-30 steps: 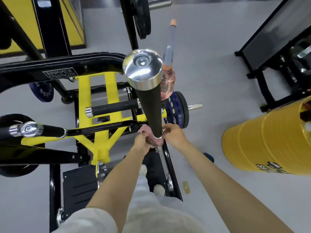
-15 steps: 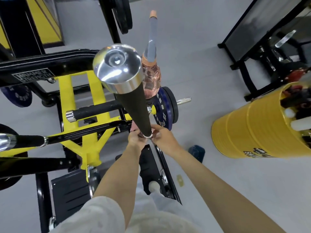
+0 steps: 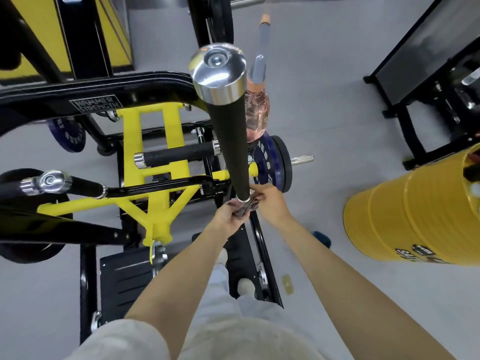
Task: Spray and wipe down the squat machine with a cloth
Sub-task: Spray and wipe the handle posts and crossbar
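Note:
The squat machine has a yellow frame [image 3: 153, 141] and black padded bars. A tall black handle bar [image 3: 231, 141] with a chrome cap points up toward the camera. At its base a patterned cloth [image 3: 244, 207] is wrapped around the bar. My left hand [image 3: 228, 216] grips the cloth from the left. My right hand [image 3: 270, 206] holds the cloth from the right, fingers curled around it. A pink spray bottle [image 3: 257, 113] with a grey nozzle stands behind the bar, partly hidden by it.
A yellow drum [image 3: 415, 216] stands to the right on the grey floor. A black rack [image 3: 426, 68] is at the back right. Blue weight plates [image 3: 275, 165] sit on the machine's peg. My feet rest on the black footplate [image 3: 130, 276] below.
The camera view has shifted slightly. Both hands stay at the base of the handle bar, and the cloth shows more between them now.

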